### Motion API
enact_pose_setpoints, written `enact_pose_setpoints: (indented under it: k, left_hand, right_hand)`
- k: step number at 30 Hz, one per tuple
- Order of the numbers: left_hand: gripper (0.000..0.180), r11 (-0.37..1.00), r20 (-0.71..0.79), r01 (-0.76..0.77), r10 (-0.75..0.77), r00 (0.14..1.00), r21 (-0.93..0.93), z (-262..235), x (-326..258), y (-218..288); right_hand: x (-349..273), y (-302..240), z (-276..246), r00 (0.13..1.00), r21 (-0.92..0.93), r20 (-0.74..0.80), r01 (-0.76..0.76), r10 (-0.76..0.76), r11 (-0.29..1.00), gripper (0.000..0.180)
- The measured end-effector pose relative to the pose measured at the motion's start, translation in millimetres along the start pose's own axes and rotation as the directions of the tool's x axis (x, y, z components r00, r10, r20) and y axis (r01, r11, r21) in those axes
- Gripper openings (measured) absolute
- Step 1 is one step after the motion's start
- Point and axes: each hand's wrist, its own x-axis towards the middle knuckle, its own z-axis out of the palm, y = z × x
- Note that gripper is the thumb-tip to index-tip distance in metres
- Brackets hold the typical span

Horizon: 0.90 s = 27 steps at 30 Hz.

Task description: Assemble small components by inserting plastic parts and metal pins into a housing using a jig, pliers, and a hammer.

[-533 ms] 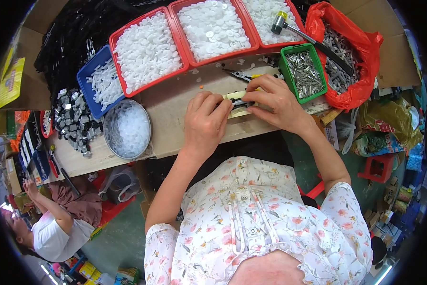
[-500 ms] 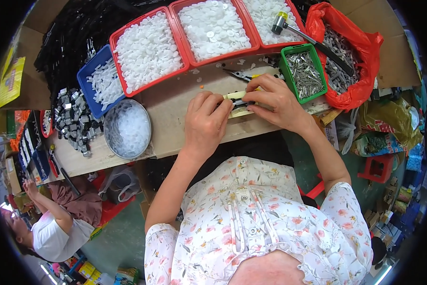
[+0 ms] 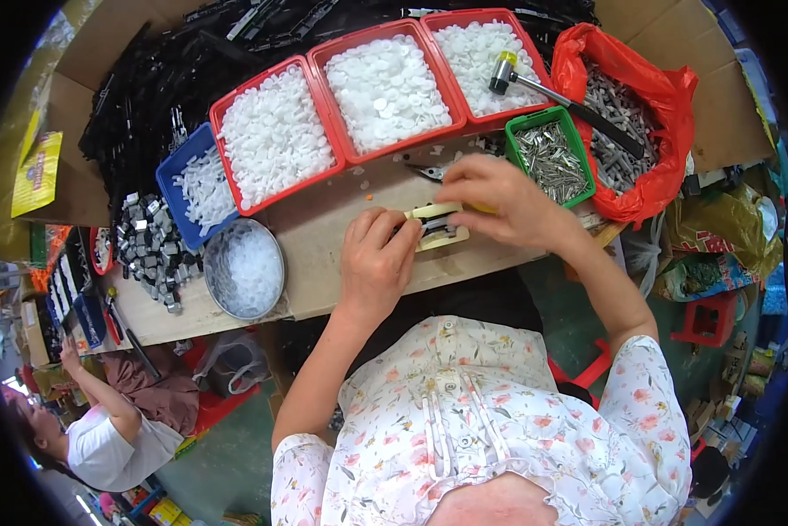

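Note:
My left hand (image 3: 378, 259) grips the left end of a small cream-coloured holder (image 3: 433, 211) on the table. A dark and silver metal piece (image 3: 434, 226) lies in the holder, its left end hidden by my fingers. My right hand (image 3: 504, 206) hovers over the holder's right end with bent, closed fingers, slightly blurred. Whatever they pinch cannot be made out. Just beyond are pliers (image 3: 425, 172), their jaws visible and their handles mostly behind my right hand. To the right of that hand stands a green bin (image 3: 511, 145) of thin metal pins.
Red trays (image 3: 341, 163) of white plastic parts line the back. A hammer (image 3: 578, 109) lies across a red bag (image 3: 674, 92) of grey parts. At left are a blue bin (image 3: 168, 181), a round metal bowl (image 3: 282, 285) and metal blocks (image 3: 153, 250). Another person (image 3: 105, 438) sits at far left.
My right hand has lifted off the holder's right end and turned, its fingers drawn together. My left hand stays on the holder. The whole view has shifted slightly.

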Motion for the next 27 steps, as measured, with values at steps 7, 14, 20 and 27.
enact_pose_setpoints:
  k: [7, 14, 20, 27]
  left_hand:
    - [0.019, 1.000, 0.002, 0.011, -0.011, 1.000, 0.018, -3, -1, 1]
    - [0.032, 0.996, -0.011, 0.076, -0.076, 0.997, -0.053, -9, 0, 7]
    - [0.034, 0.986, -0.061, 0.132, -0.138, 0.989, -0.099, -27, 2, 0]
    - [0.039, 0.916, -0.158, 0.308, -0.354, 0.922, -0.255, -54, 10, -13]
  right_hand:
    - [107, 66, -54, 0.938, -0.333, -0.300, 0.065, -0.172, 0.941, 0.018]
    - [206, 130, -66, 0.945, -0.554, -0.324, -0.235, 0.053, 0.799, 0.029]
    - [236, 140, -71, 0.961, -0.629, -0.249, -0.253, 0.118, 0.735, 0.033]
    - [216, 53, -56, 0.887, -0.569, -0.296, 0.136, -0.356, 0.811, 0.028]
